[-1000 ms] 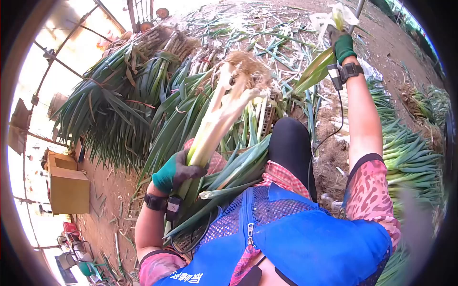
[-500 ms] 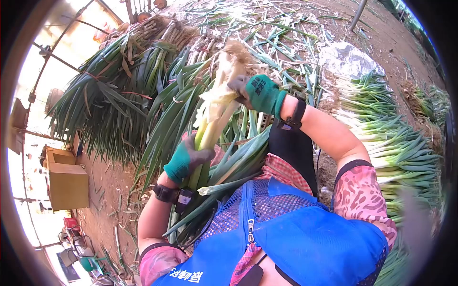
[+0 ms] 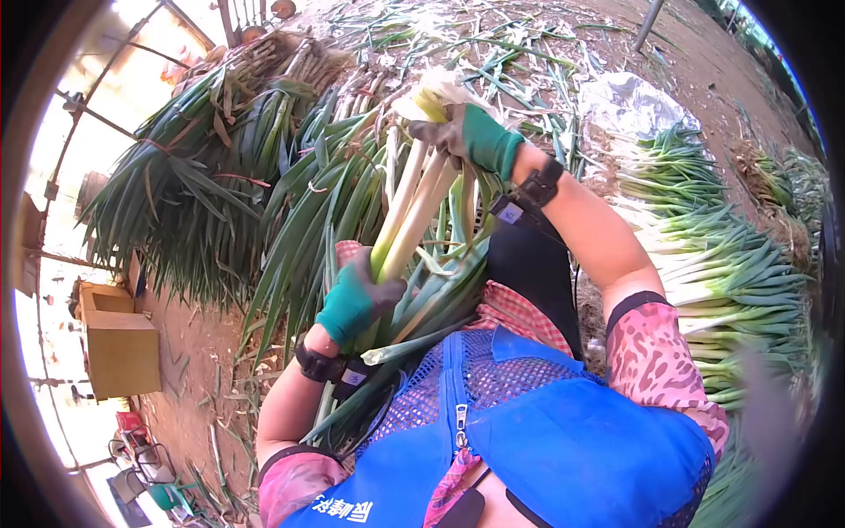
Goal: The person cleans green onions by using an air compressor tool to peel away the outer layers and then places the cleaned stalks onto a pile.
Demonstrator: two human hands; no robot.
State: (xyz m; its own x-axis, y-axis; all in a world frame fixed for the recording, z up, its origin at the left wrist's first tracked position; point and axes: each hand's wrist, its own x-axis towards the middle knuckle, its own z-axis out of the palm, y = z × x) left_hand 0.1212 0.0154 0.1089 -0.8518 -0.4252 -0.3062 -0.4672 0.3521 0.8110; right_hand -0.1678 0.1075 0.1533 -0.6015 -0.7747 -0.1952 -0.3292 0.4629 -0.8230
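Observation:
Both hands wear green gloves with grey fingers. My left hand [image 3: 359,297] is closed round the green part of a few thick leeks [image 3: 412,220], held at a slant before my body. At their upper root end, my right hand [image 3: 471,139] is closed on pale, loose outer skin [image 3: 436,95] beside the roots. Between the hands the white stalks show smooth and pale. Long green leaves [image 3: 440,304] lie over my lap below the left hand. The exact number of stalks is partly hidden by my fingers.
A large heap of leeks [image 3: 211,176] lies at the upper left. Trimmed leeks [image 3: 704,255] are laid in a row on the right, near a white plastic sheet [image 3: 635,106]. Leaf scraps cover the ground [image 3: 528,53]. A yellowish box [image 3: 123,352] stands at the left.
My right hand has moved up slightly along the stalks to the root end. The loose skin that hung mid-stalk is now bunched at the top. My left hand has shifted slightly right.

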